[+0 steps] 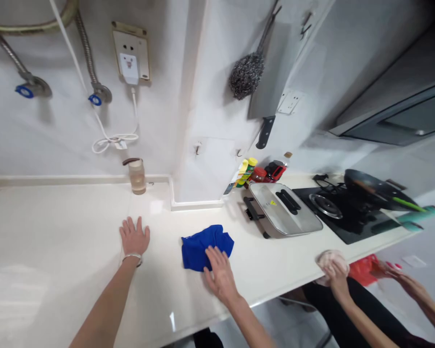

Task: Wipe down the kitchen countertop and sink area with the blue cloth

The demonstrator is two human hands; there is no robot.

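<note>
On the white countertop point(76, 227), a blue cloth point(199, 244) lies crumpled in front of the wall pillar. My right hand point(221, 275) is at the cloth's near right edge, fingers extended and spread, the fingertips over the fabric; whether they press on it I cannot tell. To the left, my left hand point(135, 237) rests flat on the counter with its fingers apart and nothing in it. A bracelet circles that wrist. Behind the left hand, close to the wall, stands a glass jar point(137, 178) with clear liquid and a brown top.
An electric pan with a glass lid point(286, 208) sits right of the cloth, beside a black cooktop point(340, 212) bearing a wok point(373, 188). A cleaver point(270, 72) and steel scourer point(247, 75) hang above. Another person's hand point(339, 280) holds a pale cloth point(331, 261) at the right edge.
</note>
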